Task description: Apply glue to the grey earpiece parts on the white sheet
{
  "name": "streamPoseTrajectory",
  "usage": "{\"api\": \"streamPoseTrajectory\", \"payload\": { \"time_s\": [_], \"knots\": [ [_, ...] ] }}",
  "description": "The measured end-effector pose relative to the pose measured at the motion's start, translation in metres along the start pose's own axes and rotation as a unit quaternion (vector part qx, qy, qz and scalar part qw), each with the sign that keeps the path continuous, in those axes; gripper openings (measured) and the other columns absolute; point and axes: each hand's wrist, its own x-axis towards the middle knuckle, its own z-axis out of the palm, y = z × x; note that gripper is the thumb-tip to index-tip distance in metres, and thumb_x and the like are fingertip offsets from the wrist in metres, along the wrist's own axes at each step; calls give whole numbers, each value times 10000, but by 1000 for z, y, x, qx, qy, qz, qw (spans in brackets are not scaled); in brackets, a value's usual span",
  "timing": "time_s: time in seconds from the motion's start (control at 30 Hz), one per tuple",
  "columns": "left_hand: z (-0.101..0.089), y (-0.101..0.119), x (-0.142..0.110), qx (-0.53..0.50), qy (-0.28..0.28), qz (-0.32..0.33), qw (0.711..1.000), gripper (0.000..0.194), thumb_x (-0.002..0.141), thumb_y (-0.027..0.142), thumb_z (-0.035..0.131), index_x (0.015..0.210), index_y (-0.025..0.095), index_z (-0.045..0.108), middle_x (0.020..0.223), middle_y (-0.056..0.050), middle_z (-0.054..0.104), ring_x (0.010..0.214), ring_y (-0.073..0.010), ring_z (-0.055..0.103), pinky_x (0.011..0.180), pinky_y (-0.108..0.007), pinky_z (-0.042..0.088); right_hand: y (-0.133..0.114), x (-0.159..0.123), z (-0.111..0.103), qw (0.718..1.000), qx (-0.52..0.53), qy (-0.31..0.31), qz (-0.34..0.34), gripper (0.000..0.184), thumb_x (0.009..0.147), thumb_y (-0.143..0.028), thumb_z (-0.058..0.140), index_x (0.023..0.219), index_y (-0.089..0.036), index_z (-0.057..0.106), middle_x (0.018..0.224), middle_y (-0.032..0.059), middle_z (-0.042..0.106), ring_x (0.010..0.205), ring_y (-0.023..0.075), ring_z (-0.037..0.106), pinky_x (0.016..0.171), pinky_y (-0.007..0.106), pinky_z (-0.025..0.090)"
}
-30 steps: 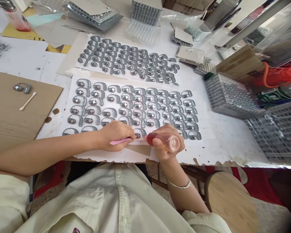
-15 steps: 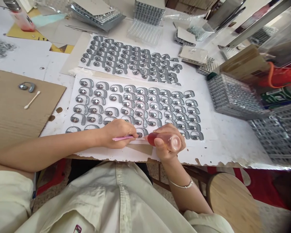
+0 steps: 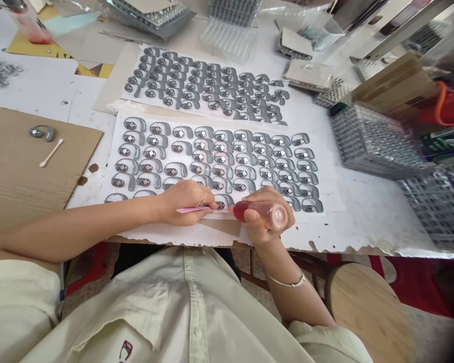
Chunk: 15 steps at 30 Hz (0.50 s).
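My left hand (image 3: 185, 203) pinches a thin pink stick (image 3: 193, 209), its tip at a grey hook-shaped part with a shiny round centre (image 3: 224, 201). That part lies in the front row on a white sheet (image 3: 327, 186) carrying several rows of identical parts. My right hand (image 3: 259, 222) grips a small clear bottle with reddish liquid (image 3: 263, 213), its red end pointing left close to the same part. The hands hide some of the front-row parts.
Behind lies a second sheet of parts (image 3: 208, 83). A cardboard piece (image 3: 22, 166) at left holds one part (image 3: 41, 132) and a cotton swab (image 3: 51, 153). Stacked perforated trays (image 3: 374, 143) stand at right. A round wooden stool (image 3: 366, 307) sits below the table's front edge.
The whole scene has drifted slightly up and to the right in view. Both hands stay at the same part, still holding the pink stick and the bottle.
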Motion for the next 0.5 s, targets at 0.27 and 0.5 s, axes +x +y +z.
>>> {"api": "streamPoseTrajectory", "payload": {
  "time_s": [0.27, 0.5],
  "knots": [
    [0, -1, 0, 8, -9, -3, 1000, 184, 779, 101, 538, 870, 176, 680, 889, -11, 730, 786, -133, 674, 695, -207, 479, 6, -2, -2, 999, -8, 34, -21, 168, 820, -358, 627, 794, -194, 601, 678, 15, 599, 548, 157, 533, 461, 320, 392],
    [1, 0, 0, 1, -4, -3, 1000, 181, 805, 125, 531, 885, 168, 687, 880, -13, 727, 785, -138, 670, 691, -216, 478, 3, 0, 1, 999, -39, 20, -14, 228, 819, -412, 614, 739, -207, 557, 643, 2, 583, 513, 143, 516, 442, 315, 390]
  ]
}}
